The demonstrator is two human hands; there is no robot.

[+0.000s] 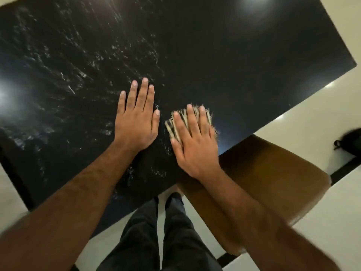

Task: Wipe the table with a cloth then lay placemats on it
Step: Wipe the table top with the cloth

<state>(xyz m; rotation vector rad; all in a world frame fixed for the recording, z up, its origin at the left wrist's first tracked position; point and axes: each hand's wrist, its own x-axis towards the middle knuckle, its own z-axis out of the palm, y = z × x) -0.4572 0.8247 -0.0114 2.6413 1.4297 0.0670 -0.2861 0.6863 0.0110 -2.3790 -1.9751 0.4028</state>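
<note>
1. Now my right hand (195,141) presses flat on the striped, fringed cloth (176,125); my left hand (136,122) lies flat, empty, just beside it.
2. Both sit near the black worktop (224,55) edge, by a brown chair (273,173); open surface stretches ahead.

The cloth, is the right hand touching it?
Touching. The head view shows the right hand lying flat on the striped cloth, fingers spread over it, pressing it onto the black table.
</note>
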